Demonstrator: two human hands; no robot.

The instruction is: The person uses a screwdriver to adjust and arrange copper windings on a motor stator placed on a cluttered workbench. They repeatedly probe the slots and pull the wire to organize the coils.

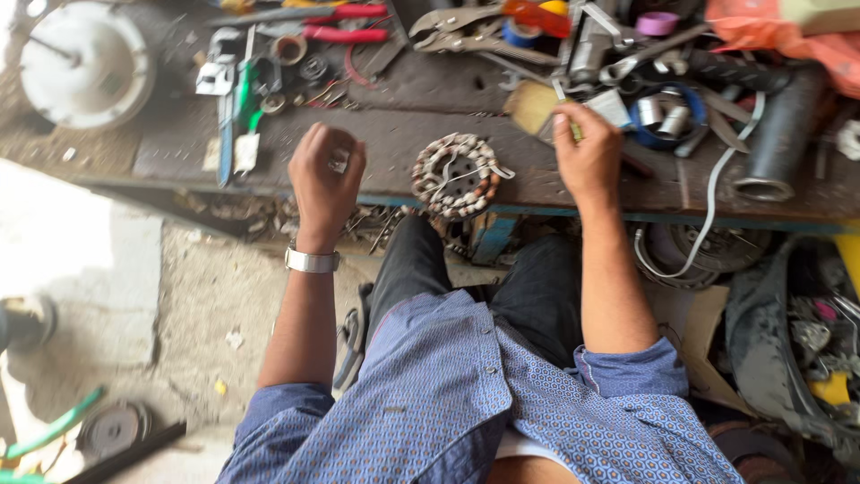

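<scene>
Two hands work at the table [394, 143] edge. Between them the wound stator ring [455, 176] lies flat, untouched. Left hand [326, 179] is clenched on something small and blurred that I cannot identify. Right hand [587, 157] pinches a thin greenish tool [574, 132]; steadying the ring first would likely help. Farther back, pliers [452, 27] and tape rolls [520, 34] crowd together, partly cut off.

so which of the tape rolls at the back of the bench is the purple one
The purple roll lies farthest right at the bench's back edge, beside the orange cloth. The blue roll sits further left, by the pliers.
</scene>
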